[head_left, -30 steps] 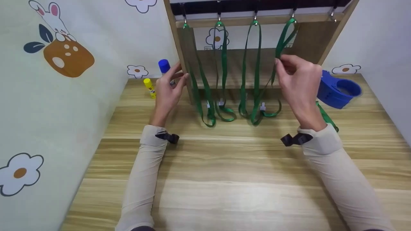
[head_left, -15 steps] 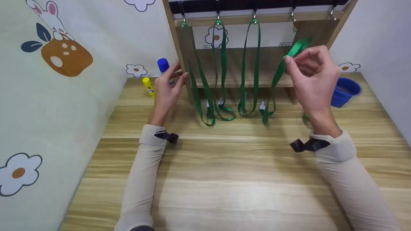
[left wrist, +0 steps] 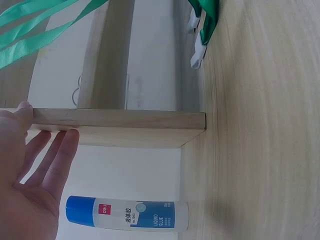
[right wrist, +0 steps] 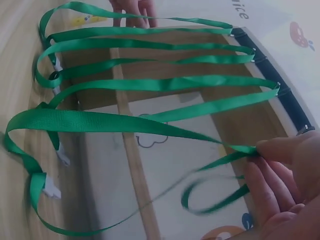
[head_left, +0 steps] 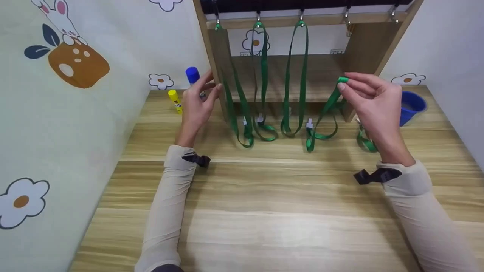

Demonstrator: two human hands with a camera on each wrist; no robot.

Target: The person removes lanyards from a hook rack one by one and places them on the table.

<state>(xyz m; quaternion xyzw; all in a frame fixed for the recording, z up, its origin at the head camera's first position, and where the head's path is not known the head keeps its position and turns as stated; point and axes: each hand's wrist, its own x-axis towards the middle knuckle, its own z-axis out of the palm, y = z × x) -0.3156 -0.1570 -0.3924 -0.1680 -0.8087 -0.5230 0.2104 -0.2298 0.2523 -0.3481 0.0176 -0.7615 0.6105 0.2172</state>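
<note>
My right hand point(head_left: 372, 105) pinches a green lanyard point(head_left: 332, 99) between thumb and fingers, in front of a wooden rack point(head_left: 382, 45). The lanyard's lower end, with a pale clip point(head_left: 309, 124), reaches down to the tabletop. A loose loop dangles beside the fingers in the right wrist view. My left hand point(head_left: 196, 104) grips the rack's left side board point(left wrist: 125, 120), thumb on one face and fingers on the other. Three more green lanyards point(head_left: 303, 71) hang from hooks on the rack's left and middle. The fourth hook point(head_left: 347, 17) and fifth hook point(head_left: 394, 16) carry nothing.
Left of the rack stand a blue-capped liquid glue bottle point(left wrist: 125, 214) and a yellow glue stick point(head_left: 174, 100). On the right are a blue cup point(head_left: 412, 105) and another green lanyard point(head_left: 366, 144), partly behind my right wrist. Patterned walls flank the wooden table point(head_left: 264, 211).
The fourth lanyard has come off its hook in my right hand, which has moved right and then lower. My left hand has stayed on the side board.
</note>
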